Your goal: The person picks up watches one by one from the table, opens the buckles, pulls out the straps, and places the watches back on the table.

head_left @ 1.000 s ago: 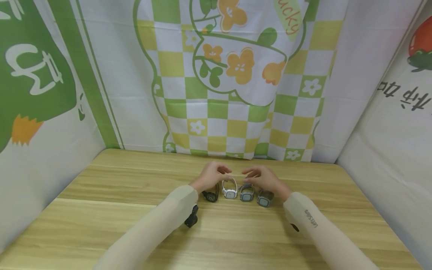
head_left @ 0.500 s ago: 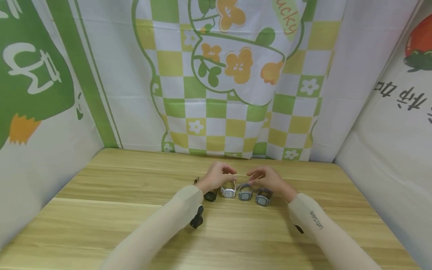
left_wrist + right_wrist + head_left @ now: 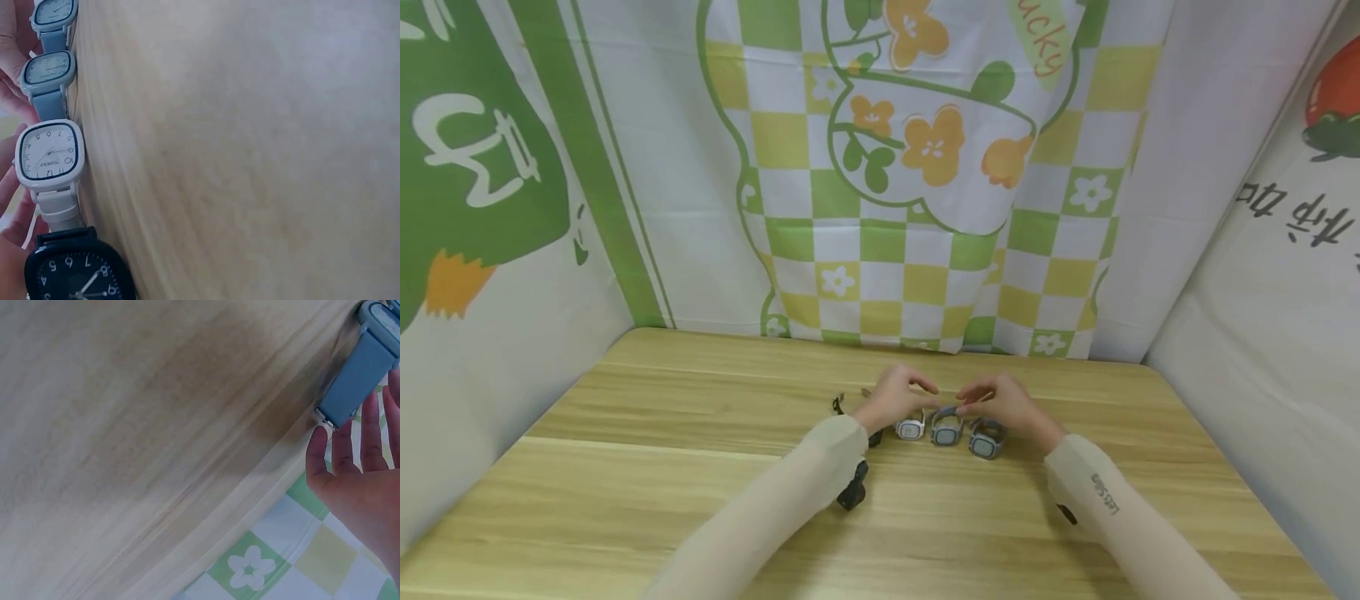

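Several wristwatches stand in a row on the table, faces toward me. The black watch (image 3: 81, 275) is largely hidden by my left wrist in the head view. Beside it is the white watch (image 3: 911, 429), then a blue-grey watch (image 3: 946, 436) and another grey-blue watch (image 3: 986, 447) at the right end. My left hand (image 3: 897, 398) hovers behind the white watch, thumb and fingers apart. My right hand (image 3: 1003, 406) is behind the blue-grey pair; in the right wrist view its nearly straight fingers (image 3: 370, 440) are at the buckle end of a blue strap (image 3: 359, 381), touching or very close.
The wooden table (image 3: 700, 475) extends widely in front and to both sides of the row. A checkered curtain (image 3: 880, 275) hangs right behind its back edge. A black device (image 3: 852, 487) is worn under my left wrist.
Both hands have shifted slightly to the right behind the row, the left one from the black and white watches toward the blue-grey one. The watches have stayed almost where they were.
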A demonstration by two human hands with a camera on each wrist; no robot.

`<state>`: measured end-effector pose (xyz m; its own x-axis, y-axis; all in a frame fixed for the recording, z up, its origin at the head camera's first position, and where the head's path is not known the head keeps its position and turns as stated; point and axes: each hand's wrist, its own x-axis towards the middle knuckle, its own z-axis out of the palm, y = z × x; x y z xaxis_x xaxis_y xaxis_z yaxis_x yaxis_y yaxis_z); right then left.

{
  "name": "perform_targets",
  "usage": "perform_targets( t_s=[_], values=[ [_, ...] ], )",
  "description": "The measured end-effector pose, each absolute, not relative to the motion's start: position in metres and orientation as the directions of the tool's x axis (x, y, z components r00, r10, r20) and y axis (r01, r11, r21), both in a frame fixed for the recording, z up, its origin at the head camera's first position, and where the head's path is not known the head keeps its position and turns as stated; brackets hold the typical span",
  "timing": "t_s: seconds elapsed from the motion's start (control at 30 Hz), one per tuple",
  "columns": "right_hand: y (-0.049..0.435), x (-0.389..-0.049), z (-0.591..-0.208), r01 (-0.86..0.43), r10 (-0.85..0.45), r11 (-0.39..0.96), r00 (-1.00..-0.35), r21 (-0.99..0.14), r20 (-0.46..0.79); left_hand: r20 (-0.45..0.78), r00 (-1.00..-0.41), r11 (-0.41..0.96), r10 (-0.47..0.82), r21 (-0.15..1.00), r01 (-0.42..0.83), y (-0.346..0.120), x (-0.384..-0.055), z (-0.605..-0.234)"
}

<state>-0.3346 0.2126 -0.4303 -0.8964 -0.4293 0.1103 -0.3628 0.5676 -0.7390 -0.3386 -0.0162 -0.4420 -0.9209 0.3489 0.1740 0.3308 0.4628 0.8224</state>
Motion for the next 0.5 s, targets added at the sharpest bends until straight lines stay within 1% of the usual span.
perform_targets(
  t_s=[0.33,0.5],
  values=[
    [0.209,-0.336,-0.435,-0.382,-0.430,0.598,-0.895,-0.705,0.120,0.195,-0.906,0.469,0.376,0.803,0.368,-0.011,-0.339,-0.445],
    [0.209,-0.339,-0.441,-0.332,-0.402,0.595,-0.912,-0.732,0.086,0.197,-0.902,0.472,0.383,0.798,0.375,-0.009,-0.338,-0.445]
  ],
)
